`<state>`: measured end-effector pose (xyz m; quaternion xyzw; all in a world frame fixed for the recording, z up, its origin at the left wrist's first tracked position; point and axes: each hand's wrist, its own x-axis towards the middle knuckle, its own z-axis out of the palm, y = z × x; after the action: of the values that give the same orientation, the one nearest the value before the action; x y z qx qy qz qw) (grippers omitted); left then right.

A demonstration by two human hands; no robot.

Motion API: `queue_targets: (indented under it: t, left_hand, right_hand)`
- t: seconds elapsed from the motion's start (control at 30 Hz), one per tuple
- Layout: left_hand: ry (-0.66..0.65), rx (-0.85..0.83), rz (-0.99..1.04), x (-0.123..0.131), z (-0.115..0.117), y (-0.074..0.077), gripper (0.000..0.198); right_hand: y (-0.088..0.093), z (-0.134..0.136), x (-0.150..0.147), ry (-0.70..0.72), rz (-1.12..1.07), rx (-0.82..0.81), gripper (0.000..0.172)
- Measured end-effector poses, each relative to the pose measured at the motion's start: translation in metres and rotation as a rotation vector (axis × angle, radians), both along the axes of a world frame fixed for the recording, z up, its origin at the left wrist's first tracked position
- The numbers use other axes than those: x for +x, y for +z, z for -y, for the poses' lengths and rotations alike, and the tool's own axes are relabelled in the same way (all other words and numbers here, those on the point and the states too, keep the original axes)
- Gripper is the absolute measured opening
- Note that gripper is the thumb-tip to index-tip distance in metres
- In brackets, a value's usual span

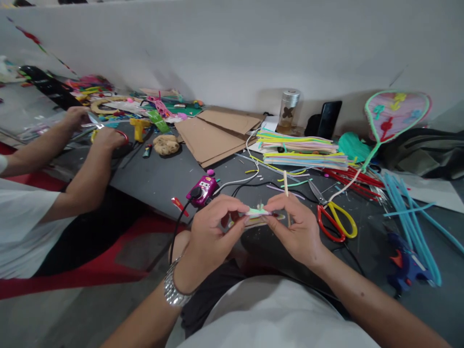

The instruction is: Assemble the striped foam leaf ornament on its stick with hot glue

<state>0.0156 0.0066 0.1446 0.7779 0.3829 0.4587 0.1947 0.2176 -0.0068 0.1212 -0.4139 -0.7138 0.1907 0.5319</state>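
Observation:
Between my two hands is a small, flat craft piece point(257, 212), mint green on top with darker, coloured edges; my fingers hide much of it. My left hand point(213, 229), with a metal watch on the wrist, pinches its left end between thumb and fingers. My right hand point(299, 229) pinches the other end. A thin pale wooden stick point(285, 182) rises from among the right-hand fingers and shows again below them. Just right of that hand lie scissors point(335, 220) with red and yellow handles.
Pipe-cleaner bundles point(300, 150) lie behind my hands, blue ones point(413, 217) at right near a blue glue gun point(408, 266). A purple power strip point(203, 190), cardboard point(213, 137), a bottle point(289, 111) and a net-like fan point(395, 113) stand around. At left, another person's hands point(107, 139) hold scissors.

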Motion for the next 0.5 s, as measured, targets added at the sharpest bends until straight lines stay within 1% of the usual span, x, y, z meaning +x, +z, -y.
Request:
queue_targets:
  t: [0.07, 0.13, 0.17, 0.2, 0.23, 0.3, 0.37, 0.43, 0.47, 0.5]
  left_hand:
    - [0.006, 0.026, -0.045, -0.001, 0.002, 0.005, 0.012]
    - [0.009, 0.116, -0.088, -0.002, 0.006, 0.006, 0.014]
    - [0.013, 0.181, -0.104, -0.003, 0.008, 0.004, 0.015]
    - [0.016, 0.249, -0.120, -0.004, 0.010, -0.003, 0.017]
    - [0.013, 0.308, -0.139, -0.004, 0.013, -0.012, 0.019]
    - [-0.005, 0.351, -0.185, -0.006, 0.020, -0.041, 0.021]
    - [-0.047, 0.302, -0.227, -0.007, 0.029, -0.075, 0.021]
    - [-0.044, 0.249, -0.269, -0.007, 0.041, -0.105, 0.022]
    - [-0.040, 0.227, -0.282, -0.008, 0.046, -0.117, 0.024]
    - [-0.037, 0.207, -0.292, -0.007, 0.050, -0.125, 0.025]
  right_hand:
    - [0.004, 0.002, 0.003, -0.036, 0.049, 0.048, 0.013]
    - [0.006, 0.004, 0.005, -0.039, 0.110, 0.137, 0.015]
    - [0.005, 0.005, 0.006, -0.028, 0.148, 0.193, 0.016]
    - [0.001, 0.007, 0.007, -0.011, 0.190, 0.241, 0.017]
    - [-0.005, 0.009, 0.008, 0.009, 0.235, 0.274, 0.017]
    - [-0.025, 0.017, 0.012, 0.039, 0.330, 0.271, 0.017]
    - [-0.050, 0.029, 0.018, 0.048, 0.418, 0.173, 0.018]
    - [-0.071, 0.043, 0.025, 0.059, 0.459, 0.033, 0.020]
    - [-0.078, 0.050, 0.028, 0.065, 0.456, -0.031, 0.021]
    - [-0.083, 0.056, 0.032, 0.070, 0.441, -0.080, 0.022]
